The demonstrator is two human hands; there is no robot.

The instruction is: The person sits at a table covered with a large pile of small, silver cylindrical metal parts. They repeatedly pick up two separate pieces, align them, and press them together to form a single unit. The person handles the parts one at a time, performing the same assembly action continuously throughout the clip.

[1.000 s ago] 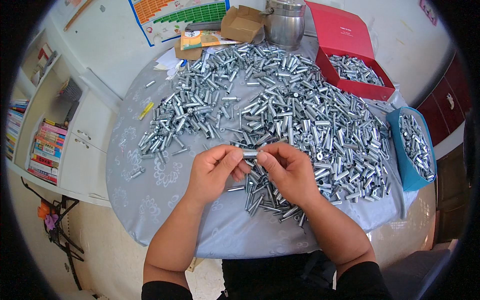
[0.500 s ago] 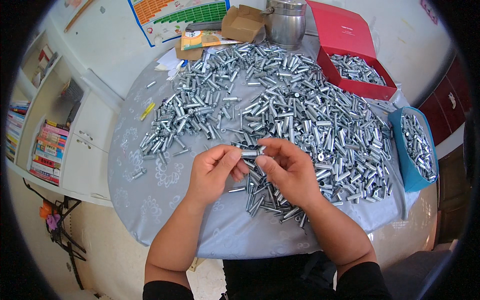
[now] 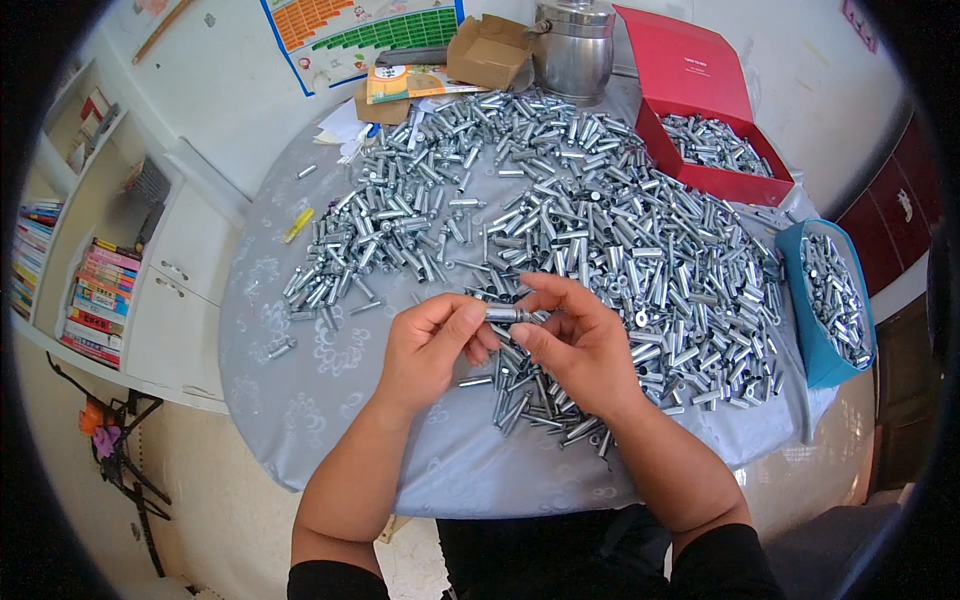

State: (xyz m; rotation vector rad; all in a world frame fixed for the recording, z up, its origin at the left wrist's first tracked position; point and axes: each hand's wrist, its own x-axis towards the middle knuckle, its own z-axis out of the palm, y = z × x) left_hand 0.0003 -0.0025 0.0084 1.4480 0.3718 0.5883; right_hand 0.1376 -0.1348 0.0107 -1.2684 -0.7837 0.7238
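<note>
1. Right hand point(image 3: 585, 350) had loosened since the earlier frame — index finger lifted clear of the thumb, baring more of the part's right end. Left hand point(image 3: 430, 345) had barely shifted.
2. Left fingers: thumb and index pinched on the metal cylinder point(image 3: 505, 314), remaining fingers curled below.
3. Right fingers: thumb and index apart, with the cylinder's narrower end between them. Couldn't tell if another finger touched it from behind.
4. Cylinder position: roughly level, bridging from the left pinch toward the right hand, held above the near edge of the parts.
5. Around the hands: big heap of metal parts point(image 3: 640, 240) ahead and to the right; smaller heap point(image 3: 375, 225) ahead-left. One loose part point(image 3: 282, 348) sat off to the left on the grey tablecloth point(image 3: 270, 400), yellow stick-like item point(image 3: 298, 225) beyond it.
6. Outer right: open red box point(image 3: 715, 180) and blue bin point(image 3: 825, 365), both holding similar parts.
7. Far edge: metal pot point(image 3: 575, 55), beside an open cardboard box point(image 3: 490, 50). Books point(image 3: 100, 300) stood on shelving at far left.
</note>
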